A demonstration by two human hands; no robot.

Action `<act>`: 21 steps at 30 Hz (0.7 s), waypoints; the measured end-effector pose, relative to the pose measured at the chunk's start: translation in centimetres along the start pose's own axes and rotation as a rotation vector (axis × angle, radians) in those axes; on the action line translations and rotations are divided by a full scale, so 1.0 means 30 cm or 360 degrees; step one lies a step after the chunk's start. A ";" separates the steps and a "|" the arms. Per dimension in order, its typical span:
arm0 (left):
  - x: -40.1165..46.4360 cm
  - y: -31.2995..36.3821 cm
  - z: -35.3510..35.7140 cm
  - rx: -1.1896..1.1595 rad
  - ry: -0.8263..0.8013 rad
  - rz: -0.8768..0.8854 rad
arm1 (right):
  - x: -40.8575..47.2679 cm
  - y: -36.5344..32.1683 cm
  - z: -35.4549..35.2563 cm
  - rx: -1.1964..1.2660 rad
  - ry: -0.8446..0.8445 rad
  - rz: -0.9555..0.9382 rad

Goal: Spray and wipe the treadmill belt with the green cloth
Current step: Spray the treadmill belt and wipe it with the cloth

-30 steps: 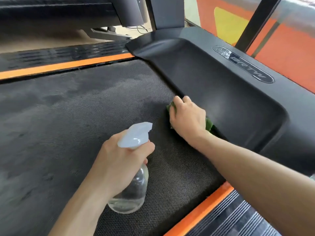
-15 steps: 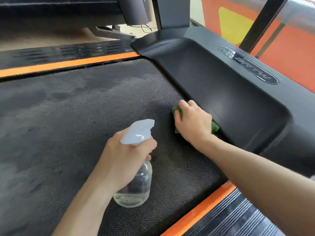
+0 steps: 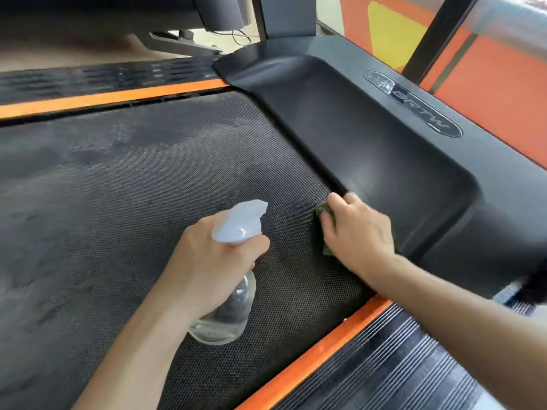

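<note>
Head view looks down on the belt [image 3: 124, 202], a dark woven surface that fills most of the frame, with paler smeared patches toward its left side; a black motor cover [image 3: 384, 161] bounds it on the right, glossy and moulded, with an oval badge [image 3: 413, 103] on its top face; an orange strip [image 3: 112, 97] runs along the belt's far edge and a second orange strip [image 3: 310, 353] along the near edge, each with a ribbed black rail [image 3: 393, 359] outside it; orange and yellow wall panels [image 3: 497, 81] show beyond the cover. The left hand [image 3: 213, 264] grips the neck of a clear spray bottle [image 3: 228, 309], fingers curled round it below the white trigger head [image 3: 239, 221]; the bottle hangs above the belt with its nozzle aimed toward the cover, and only a little liquid sits at its base. The right hand [image 3: 358, 235] presses the cloth [image 3: 325, 214] flat onto the belt, right against the seam where the belt meets the cover; the fingers lie over it, slightly blurred; the green cloth shows only as small folds past the fingertips and under the palm's edge. The two hands are near each other but apart.
</note>
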State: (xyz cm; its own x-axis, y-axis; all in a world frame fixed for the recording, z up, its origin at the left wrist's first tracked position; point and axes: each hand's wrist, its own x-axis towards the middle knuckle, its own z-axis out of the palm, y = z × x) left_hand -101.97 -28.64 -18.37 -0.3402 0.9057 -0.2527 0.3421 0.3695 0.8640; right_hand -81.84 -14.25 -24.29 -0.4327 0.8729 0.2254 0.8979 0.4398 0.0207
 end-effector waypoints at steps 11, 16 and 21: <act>-0.014 0.012 0.009 0.0019 -0.0009 0.0035 | -0.050 0.076 -0.076 -0.0406 -0.0025 -0.0450; -0.008 0.011 0.021 0.0115 -0.0017 0.0057 | -0.146 -0.026 -0.093 -0.0185 -0.0126 0.0061; -0.029 0.021 0.032 0.0175 0.0000 0.0087 | -0.247 -0.068 -0.109 -0.0044 -0.0119 -0.0451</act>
State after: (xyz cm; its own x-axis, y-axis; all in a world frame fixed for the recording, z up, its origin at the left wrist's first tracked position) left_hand -100.62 -28.99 -18.03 -0.3183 0.9252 -0.2064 0.4544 0.3400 0.8233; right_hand -80.22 -22.30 -22.82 -0.6703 0.7298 0.1343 0.7419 0.6631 0.0994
